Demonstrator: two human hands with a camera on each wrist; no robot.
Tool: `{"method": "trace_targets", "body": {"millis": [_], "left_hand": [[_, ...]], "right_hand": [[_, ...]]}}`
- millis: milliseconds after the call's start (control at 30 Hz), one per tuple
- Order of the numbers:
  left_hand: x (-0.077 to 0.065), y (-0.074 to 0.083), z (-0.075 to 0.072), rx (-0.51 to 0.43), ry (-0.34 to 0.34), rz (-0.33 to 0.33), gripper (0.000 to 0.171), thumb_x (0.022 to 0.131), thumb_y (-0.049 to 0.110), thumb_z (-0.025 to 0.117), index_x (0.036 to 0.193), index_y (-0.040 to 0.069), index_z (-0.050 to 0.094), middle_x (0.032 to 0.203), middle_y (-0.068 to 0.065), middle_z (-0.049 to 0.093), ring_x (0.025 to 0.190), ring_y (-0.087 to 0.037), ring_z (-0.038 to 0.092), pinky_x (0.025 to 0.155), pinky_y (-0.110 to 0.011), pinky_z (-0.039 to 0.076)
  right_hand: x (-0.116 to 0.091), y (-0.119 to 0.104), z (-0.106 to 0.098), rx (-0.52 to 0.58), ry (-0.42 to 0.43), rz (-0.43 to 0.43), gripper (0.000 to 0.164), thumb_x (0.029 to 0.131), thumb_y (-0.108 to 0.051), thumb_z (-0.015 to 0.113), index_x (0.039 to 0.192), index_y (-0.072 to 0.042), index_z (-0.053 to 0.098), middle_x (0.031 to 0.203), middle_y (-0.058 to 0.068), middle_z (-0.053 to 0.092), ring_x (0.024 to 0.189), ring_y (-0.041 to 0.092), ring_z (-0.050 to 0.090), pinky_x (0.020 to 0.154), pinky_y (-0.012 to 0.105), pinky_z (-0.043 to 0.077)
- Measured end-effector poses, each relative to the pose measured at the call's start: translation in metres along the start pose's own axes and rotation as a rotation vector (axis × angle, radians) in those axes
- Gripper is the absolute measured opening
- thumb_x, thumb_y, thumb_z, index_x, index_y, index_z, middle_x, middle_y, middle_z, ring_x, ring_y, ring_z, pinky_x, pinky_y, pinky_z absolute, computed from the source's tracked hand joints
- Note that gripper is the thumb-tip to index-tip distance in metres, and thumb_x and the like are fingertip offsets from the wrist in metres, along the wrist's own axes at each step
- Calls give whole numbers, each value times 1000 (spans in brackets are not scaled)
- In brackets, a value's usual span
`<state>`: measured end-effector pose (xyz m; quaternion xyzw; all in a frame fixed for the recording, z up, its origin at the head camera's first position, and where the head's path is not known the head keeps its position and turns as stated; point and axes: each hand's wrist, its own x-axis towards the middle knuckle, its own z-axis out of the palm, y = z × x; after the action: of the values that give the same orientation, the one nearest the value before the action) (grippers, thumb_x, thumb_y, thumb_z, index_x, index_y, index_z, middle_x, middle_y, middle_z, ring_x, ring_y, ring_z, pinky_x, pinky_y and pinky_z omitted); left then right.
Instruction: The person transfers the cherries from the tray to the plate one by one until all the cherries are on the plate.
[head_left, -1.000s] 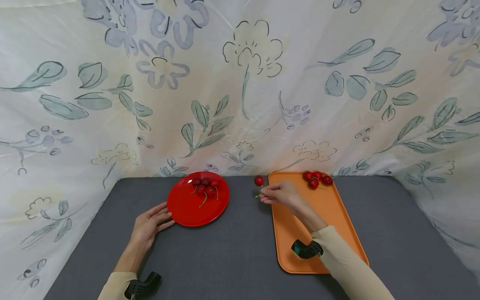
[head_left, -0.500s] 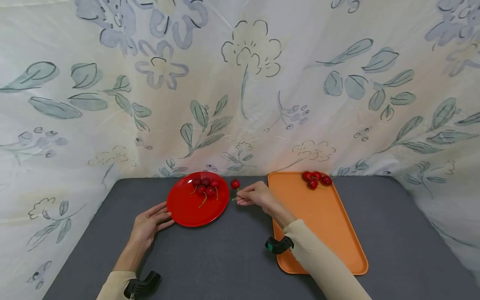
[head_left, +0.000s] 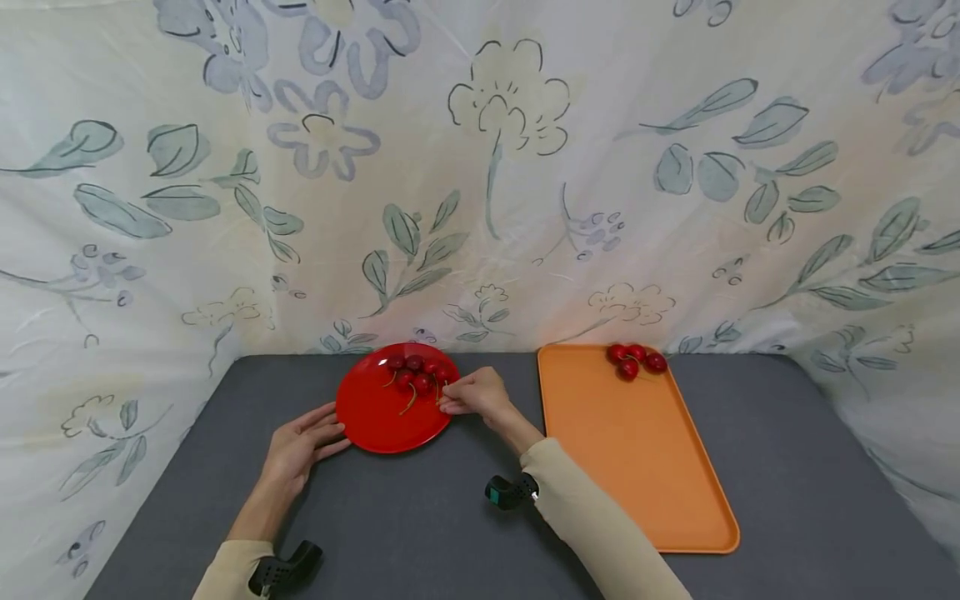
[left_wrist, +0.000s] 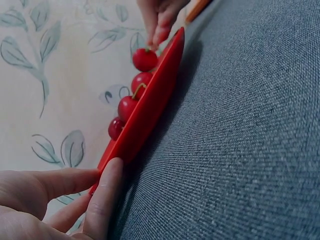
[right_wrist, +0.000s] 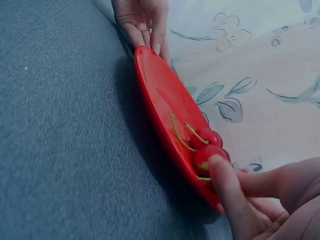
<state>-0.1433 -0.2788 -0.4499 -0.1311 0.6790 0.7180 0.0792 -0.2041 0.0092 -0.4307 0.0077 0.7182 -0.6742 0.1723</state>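
A glossy red plate (head_left: 382,427) lies on the left half of the table, several cherries (head_left: 405,380) with green stems grouped toward its back. My left hand (head_left: 302,446) holds the plate's rim at its near left side, fingertips above and below the edge in the left wrist view. Over the plate's right side, my right hand (head_left: 480,393) pinches one cherry (left_wrist: 145,59) by its stem with thumb and fingertips. That cherry hangs close beside the others, partly hidden by them and the fingers in the head view.
An orange rectangular tray (head_left: 637,458) lies to the right, with several cherries (head_left: 627,369) in its back right corner. Dark grey cloth (head_left: 420,517) covers the table. Behind it hangs a floral curtain (head_left: 525,208).
My right hand has carried the cherry left from beside the tray, across the gap, to over the plate's right side. The left hand has stayed at the plate's rim.
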Motion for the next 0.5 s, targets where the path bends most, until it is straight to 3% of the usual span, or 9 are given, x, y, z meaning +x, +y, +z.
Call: {"method": "trace_targets", "body": {"millis": [200, 500], "left_hand": [[0, 0, 1, -2, 6, -1, 53, 100, 2, 53, 150, -2, 35, 139, -15, 51, 97, -7, 67, 87, -34, 57], [0, 0, 1, -22, 7, -4, 52, 100, 1, 51, 150, -2, 34, 129, -8, 59, 95, -8, 68, 86, -34, 58]], "right_hand": [[2, -6, 9, -46, 38, 60, 16, 90, 2, 65, 93, 17, 70, 75, 21, 71, 58, 15, 69, 58, 26, 60], [7, -10, 15, -121, 59, 55, 15, 91, 2, 64, 90, 16, 70, 75, 21, 71, 62, 21, 72, 58, 27, 60]]}}
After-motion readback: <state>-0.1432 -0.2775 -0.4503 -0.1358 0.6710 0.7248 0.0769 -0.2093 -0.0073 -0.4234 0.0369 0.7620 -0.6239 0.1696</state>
